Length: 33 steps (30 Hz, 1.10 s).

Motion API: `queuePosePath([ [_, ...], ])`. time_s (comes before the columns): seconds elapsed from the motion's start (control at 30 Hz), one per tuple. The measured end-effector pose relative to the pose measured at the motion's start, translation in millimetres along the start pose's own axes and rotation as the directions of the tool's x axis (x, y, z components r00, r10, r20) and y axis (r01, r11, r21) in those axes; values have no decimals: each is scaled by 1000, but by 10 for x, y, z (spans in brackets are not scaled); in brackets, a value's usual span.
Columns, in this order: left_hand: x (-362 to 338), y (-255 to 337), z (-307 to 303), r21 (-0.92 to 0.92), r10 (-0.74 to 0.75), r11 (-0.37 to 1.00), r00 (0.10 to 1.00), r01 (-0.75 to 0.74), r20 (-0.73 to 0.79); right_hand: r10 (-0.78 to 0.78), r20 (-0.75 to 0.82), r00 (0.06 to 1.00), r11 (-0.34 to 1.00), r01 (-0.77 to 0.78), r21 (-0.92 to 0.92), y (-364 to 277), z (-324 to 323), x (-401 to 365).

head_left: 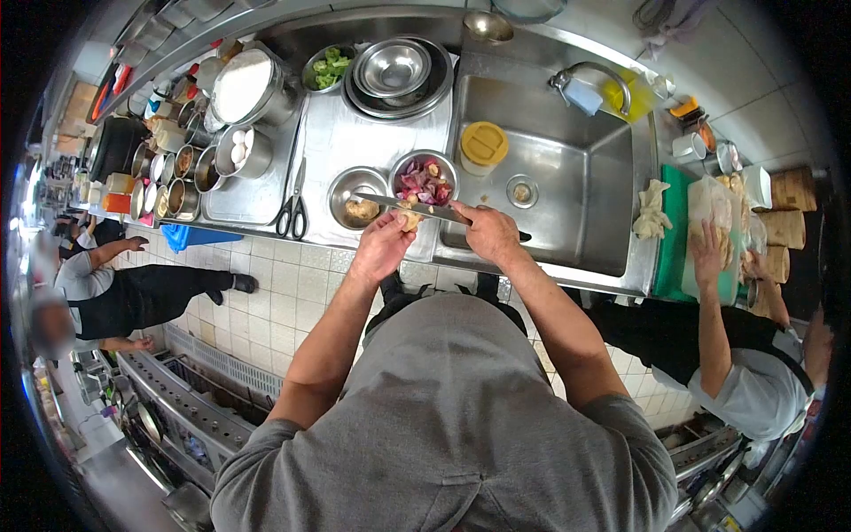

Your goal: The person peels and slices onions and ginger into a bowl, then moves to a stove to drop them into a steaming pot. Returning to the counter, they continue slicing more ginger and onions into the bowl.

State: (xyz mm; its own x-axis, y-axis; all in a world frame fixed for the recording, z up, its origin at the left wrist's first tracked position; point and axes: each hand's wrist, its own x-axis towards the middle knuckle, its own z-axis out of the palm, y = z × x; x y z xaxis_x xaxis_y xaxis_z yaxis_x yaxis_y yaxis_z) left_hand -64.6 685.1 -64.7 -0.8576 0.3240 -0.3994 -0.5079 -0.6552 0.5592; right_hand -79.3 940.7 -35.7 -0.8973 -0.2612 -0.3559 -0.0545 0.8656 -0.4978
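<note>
My left hand [384, 246] pinches a small pale tan piece of food [409, 218], perhaps ginger, over the counter's front edge. My right hand [490, 234] is closed on a knife [425, 210], whose blade points left and lies against the piece. Just beyond the blade is a metal bowl [454, 168] holding purple-red onion pieces [424, 182]. Left of it, another metal bowl [334, 182] contains a tan lump [362, 208], partly behind the blade tip. Black-handled scissors [291, 216] lie farther left on the counter.
At the right is a steel sink [576, 186] with a yellow-lidded tub [484, 144]. Stacked bowls [390, 71], green vegetables [331, 68] and a pot of eggs [241, 151] stand at the back and left. One person [753, 372] works at right; another [133, 293] is at left.
</note>
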Motion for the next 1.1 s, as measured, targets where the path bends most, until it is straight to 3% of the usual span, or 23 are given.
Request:
queuePosePath([
  [0.2, -2, -27, -6, -56, 12, 998, 1000, -12, 7, 28, 16, 999, 999, -27, -43, -30, -135, 4],
  [0.33, -37, 192, 60, -49, 129, 991, 991, -127, 25, 91, 2, 996, 992, -90, -84, 334, -182, 24],
  [0.43, 59, 261, 90, 418, 206, 894, 977, -165, -55, 70, -68, 995, 996, -73, -49, 378, -173, -6],
  [0.67, 180, 148, 179, 531, 194, 837, 979, -134, -60, 74, -171, 982, 997, -72, 12, -30, -72, -91],
  [0.73, 199, 160, 222, 651, 119, 747, 990, -135, 69, -18, -221, 975, 1000, 21, 9, -191, -49, -169],
  [0.8, 128, 50, 242, 555, 178, 819, 984, -145, -7, -58, -256, 965, 998, 52, -31, -251, 61, -178],
  [0.87, 128, 2, 212, 466, 163, 864, 982, -191, 100, -68, -222, 973, 997, 57, -58, -372, -8, -236],
  [0.93, 51, 33, 332, 424, 165, 890, 985, -168, 43, -86, -269, 959, 996, 77, -44, -334, 62, -246],
  [1.0, 7, 57, 359, 259, 87, 962, 996, -85, 4, -105, -313, 944, 994, 100, -34, -306, 90, -253],
  [1.1, -29, 63, 366, 328, 121, 938, 993, -113, -1, -86, -303, 949, 995, 68, -70, -313, 76, -249],
])
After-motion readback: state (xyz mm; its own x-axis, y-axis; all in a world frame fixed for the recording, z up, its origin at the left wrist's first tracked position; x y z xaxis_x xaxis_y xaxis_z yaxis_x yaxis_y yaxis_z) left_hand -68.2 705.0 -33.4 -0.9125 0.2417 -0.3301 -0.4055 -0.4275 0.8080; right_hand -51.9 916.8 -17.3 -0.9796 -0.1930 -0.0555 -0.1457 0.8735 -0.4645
